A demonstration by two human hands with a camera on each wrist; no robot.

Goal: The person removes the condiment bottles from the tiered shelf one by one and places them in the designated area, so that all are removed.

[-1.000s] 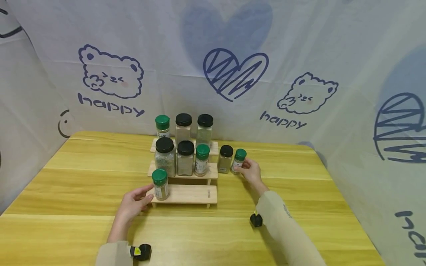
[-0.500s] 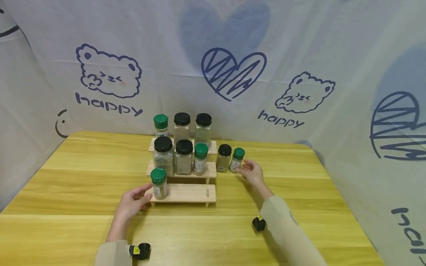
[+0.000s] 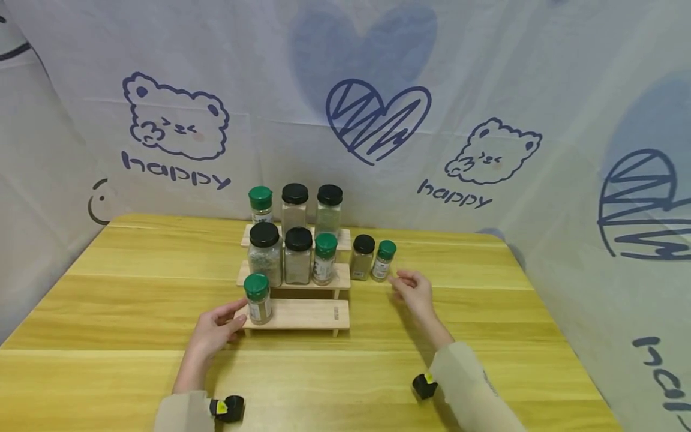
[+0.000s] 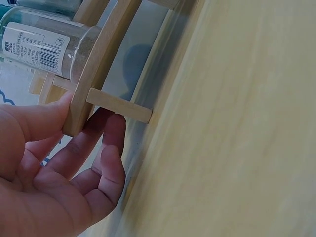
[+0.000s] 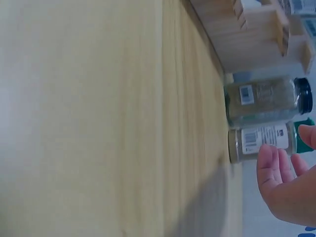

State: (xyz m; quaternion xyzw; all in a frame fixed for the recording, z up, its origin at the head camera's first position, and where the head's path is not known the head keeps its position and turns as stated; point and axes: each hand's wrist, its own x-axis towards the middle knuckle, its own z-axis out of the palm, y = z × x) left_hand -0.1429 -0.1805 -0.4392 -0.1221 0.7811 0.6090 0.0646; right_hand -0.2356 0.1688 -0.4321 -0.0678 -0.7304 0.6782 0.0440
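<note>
My left hand (image 3: 215,329) grips the left end of the lowest shelf of a stepped wooden spice rack (image 3: 308,315); in the left wrist view the thumb lies at the board's upper side and the fingers curl beneath. A green-capped spice jar (image 3: 258,300) stands on that shelf, just beside the hand. To the rack's right, a black-capped spice jar (image 3: 362,258) and a smaller green-capped jar (image 3: 382,262) stand upright on the table, side by side. My right hand (image 3: 415,295) is just right of the smaller jar, its fingers loosely bent with nothing between them.
The middle shelf bears a wide black-capped jar (image 3: 265,258), another black-capped jar (image 3: 298,258) and a green-capped one (image 3: 324,264). Three more jars stand on the top shelf, near the printed cloth (image 3: 281,144) behind the wooden table (image 3: 335,384).
My right hand has let go of the small green-capped jar and drawn back to the right and toward me. My left hand keeps its place on the rack.
</note>
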